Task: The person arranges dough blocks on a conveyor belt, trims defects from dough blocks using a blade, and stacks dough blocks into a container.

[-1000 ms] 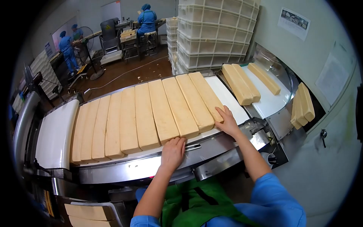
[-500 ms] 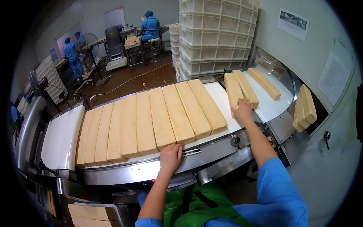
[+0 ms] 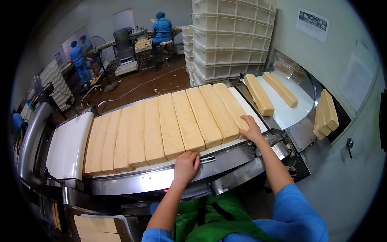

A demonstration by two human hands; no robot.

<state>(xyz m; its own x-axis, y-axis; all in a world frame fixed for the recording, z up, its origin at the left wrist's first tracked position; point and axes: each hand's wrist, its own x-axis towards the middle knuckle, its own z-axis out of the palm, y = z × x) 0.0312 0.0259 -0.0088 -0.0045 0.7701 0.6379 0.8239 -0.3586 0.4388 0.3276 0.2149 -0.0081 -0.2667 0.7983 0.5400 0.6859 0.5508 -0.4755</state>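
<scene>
A row of long, pale yellow blocks (image 3: pixel 173 121) lies side by side on the conveyor's white belt, their ends towards me. With bent fingers and the thumb a little apart, my left hand (image 3: pixel 186 166) rests against the near ends of blocks mid-row, above the steel rail (image 3: pixel 149 181). It is not closed round any of them. At the row's right end, my right hand (image 3: pixel 250 129) grips the near end of the last block (image 3: pixel 228 101), which sits against its neighbour. Part of that end is hidden by my fingers.
Two more blocks lie on the curved white section (image 3: pixel 300 111) at right, with several stacked beside the wall. White crates (image 3: pixel 231 40) rise behind the belt. Blocks fill a tray (image 3: pixel 130 230) below left. Co-workers in blue (image 3: pixel 162 30) are at the back.
My right hand has moved left and towards me, bringing a block from beside the curved section against the row's right end. The row has shifted slightly left. My left hand has barely moved.
</scene>
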